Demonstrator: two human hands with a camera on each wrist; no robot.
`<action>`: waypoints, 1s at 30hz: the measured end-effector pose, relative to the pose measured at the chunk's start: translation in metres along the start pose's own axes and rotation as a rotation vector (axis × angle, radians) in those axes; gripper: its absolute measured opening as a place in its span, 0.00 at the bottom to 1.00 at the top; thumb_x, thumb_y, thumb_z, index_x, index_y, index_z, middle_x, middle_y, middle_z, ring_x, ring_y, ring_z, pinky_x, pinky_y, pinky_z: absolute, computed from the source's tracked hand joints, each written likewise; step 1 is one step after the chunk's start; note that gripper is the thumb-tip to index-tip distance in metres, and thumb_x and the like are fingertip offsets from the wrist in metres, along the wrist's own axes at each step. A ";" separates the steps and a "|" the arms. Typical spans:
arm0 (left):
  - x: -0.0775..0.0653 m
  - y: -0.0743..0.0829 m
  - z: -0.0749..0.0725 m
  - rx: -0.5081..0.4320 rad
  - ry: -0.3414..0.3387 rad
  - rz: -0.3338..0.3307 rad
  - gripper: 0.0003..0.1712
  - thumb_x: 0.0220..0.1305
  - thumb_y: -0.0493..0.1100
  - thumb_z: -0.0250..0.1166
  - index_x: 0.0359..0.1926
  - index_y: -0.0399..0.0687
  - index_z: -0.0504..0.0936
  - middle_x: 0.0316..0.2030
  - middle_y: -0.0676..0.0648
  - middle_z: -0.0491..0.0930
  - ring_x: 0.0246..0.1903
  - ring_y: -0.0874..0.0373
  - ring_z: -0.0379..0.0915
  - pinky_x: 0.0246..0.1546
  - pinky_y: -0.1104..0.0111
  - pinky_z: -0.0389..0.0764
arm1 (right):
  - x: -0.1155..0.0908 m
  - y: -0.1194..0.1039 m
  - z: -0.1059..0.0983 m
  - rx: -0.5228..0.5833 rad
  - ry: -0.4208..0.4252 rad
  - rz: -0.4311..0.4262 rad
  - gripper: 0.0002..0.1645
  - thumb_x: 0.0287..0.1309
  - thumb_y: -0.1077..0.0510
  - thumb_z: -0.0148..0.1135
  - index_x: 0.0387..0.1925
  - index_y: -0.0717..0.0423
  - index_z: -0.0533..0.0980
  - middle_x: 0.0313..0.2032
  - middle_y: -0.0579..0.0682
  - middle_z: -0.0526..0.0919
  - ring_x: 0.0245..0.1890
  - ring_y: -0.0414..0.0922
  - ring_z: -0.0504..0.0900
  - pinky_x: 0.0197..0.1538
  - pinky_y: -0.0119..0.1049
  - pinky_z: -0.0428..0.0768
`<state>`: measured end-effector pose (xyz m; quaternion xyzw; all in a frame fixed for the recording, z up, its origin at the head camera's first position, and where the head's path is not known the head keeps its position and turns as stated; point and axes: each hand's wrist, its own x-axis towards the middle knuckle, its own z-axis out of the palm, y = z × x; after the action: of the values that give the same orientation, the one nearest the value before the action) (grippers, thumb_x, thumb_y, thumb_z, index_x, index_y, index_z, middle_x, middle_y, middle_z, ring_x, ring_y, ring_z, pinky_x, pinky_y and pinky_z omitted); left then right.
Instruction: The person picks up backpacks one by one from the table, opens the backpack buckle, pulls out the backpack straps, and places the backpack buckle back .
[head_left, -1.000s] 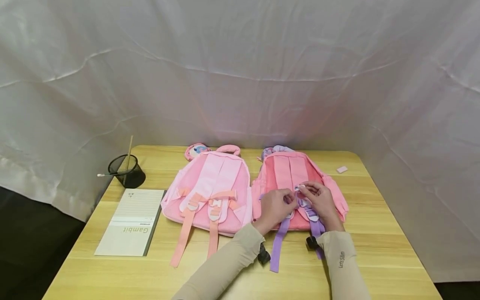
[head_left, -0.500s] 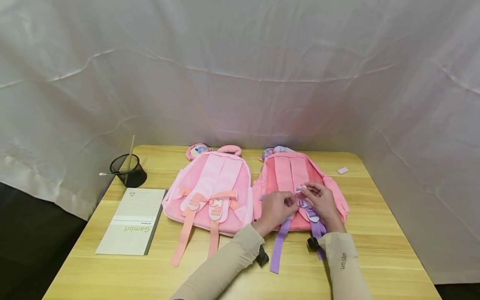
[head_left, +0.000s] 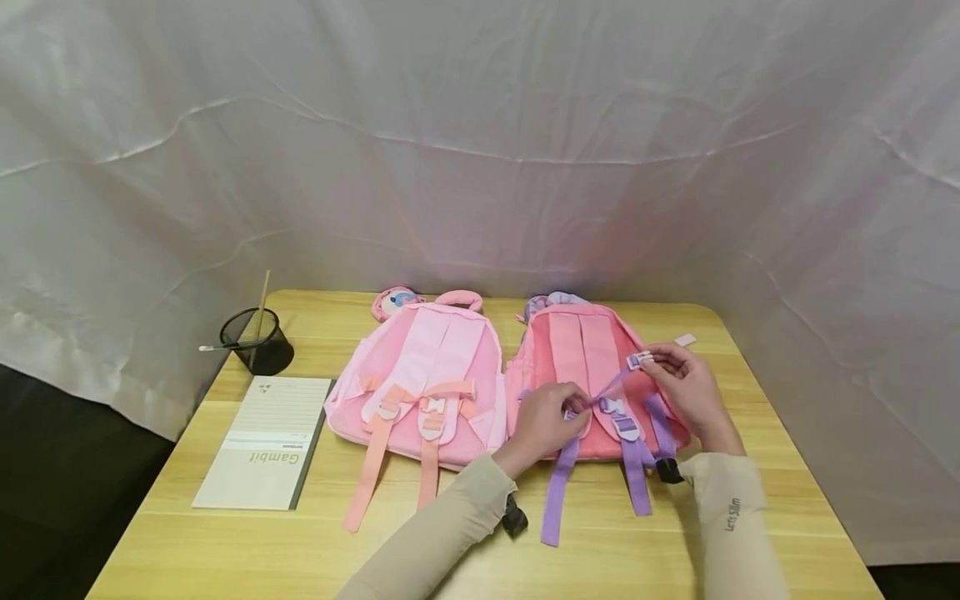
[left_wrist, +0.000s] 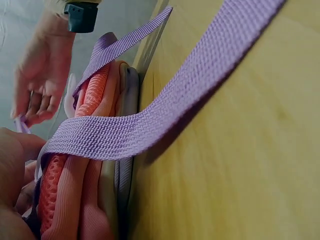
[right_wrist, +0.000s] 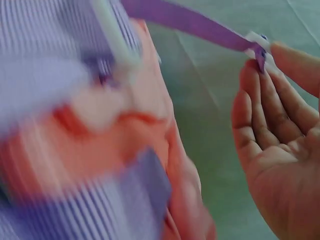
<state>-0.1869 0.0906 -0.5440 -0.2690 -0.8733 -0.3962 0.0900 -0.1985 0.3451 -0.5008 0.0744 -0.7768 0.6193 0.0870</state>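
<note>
A coral-pink backpack lies on its front, its purple-webbed shoulder straps facing up. My right hand pinches a small white buckle on a narrow purple strap. That strap runs taut down-left to my left hand, whose thumb and fingers pinch it near the left shoulder strap. In the right wrist view the buckle sits between thumb and fingertips. Another white buckle piece rests on the right shoulder strap. Part of the left shoulder strap is hidden behind my left hand.
A light pink backpack with orange straps lies beside it on the left. Farther left are a notebook and a black mesh pen cup holding brushes. A small pink eraser-like block lies past my right hand.
My right hand has moved right and slightly up, drawing the white buckle away from my left hand and stretching the purple strap. My left hand stays almost in place.
</note>
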 end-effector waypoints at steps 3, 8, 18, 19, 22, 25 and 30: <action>-0.002 -0.001 -0.002 0.003 -0.006 0.006 0.08 0.63 0.47 0.72 0.42 0.53 0.88 0.34 0.58 0.89 0.33 0.68 0.75 0.35 0.80 0.69 | 0.000 0.005 -0.014 -0.099 -0.057 0.018 0.21 0.69 0.61 0.65 0.57 0.72 0.75 0.41 0.34 0.84 0.42 0.30 0.82 0.47 0.20 0.80; -0.005 -0.005 -0.003 -0.015 -0.022 -0.006 0.09 0.64 0.48 0.72 0.43 0.53 0.88 0.35 0.58 0.88 0.33 0.66 0.74 0.36 0.80 0.69 | 0.001 0.015 -0.028 -0.161 -0.115 0.064 0.24 0.70 0.59 0.66 0.59 0.71 0.75 0.42 0.34 0.85 0.43 0.31 0.83 0.47 0.22 0.81; -0.007 -0.010 0.000 -0.003 -0.042 -0.021 0.09 0.65 0.51 0.72 0.43 0.56 0.87 0.35 0.60 0.85 0.34 0.70 0.72 0.38 0.81 0.69 | -0.001 0.047 -0.037 -0.246 -0.104 0.171 0.28 0.69 0.50 0.67 0.61 0.65 0.77 0.41 0.28 0.85 0.42 0.28 0.82 0.46 0.22 0.81; -0.007 -0.011 0.001 0.001 -0.041 -0.019 0.09 0.65 0.51 0.72 0.43 0.57 0.87 0.35 0.60 0.85 0.34 0.70 0.73 0.38 0.82 0.69 | -0.001 0.050 -0.037 -0.252 -0.103 0.174 0.28 0.69 0.50 0.68 0.61 0.65 0.77 0.41 0.28 0.85 0.42 0.28 0.82 0.45 0.22 0.81; -0.007 -0.011 0.001 0.008 -0.040 -0.016 0.09 0.65 0.51 0.72 0.44 0.57 0.87 0.35 0.60 0.85 0.34 0.70 0.72 0.37 0.82 0.69 | -0.002 0.056 -0.037 -0.270 -0.094 0.165 0.28 0.69 0.49 0.68 0.60 0.63 0.78 0.40 0.29 0.85 0.41 0.29 0.82 0.44 0.23 0.81; -0.007 -0.011 0.001 0.006 -0.040 -0.015 0.09 0.65 0.51 0.72 0.43 0.57 0.87 0.35 0.60 0.86 0.34 0.71 0.71 0.37 0.82 0.69 | -0.003 0.060 -0.037 -0.292 -0.086 0.139 0.26 0.69 0.50 0.68 0.59 0.63 0.79 0.39 0.29 0.85 0.40 0.29 0.82 0.43 0.23 0.81; -0.007 -0.012 0.001 -0.003 -0.036 -0.004 0.09 0.65 0.51 0.72 0.43 0.55 0.87 0.36 0.60 0.87 0.34 0.71 0.72 0.38 0.82 0.70 | -0.006 0.061 -0.035 -0.307 -0.083 0.115 0.24 0.69 0.51 0.67 0.58 0.63 0.80 0.39 0.30 0.85 0.39 0.30 0.82 0.42 0.23 0.80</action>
<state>-0.1877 0.0820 -0.5544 -0.2744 -0.8747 -0.3927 0.0728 -0.2047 0.3931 -0.5522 0.0413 -0.8681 0.4938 0.0296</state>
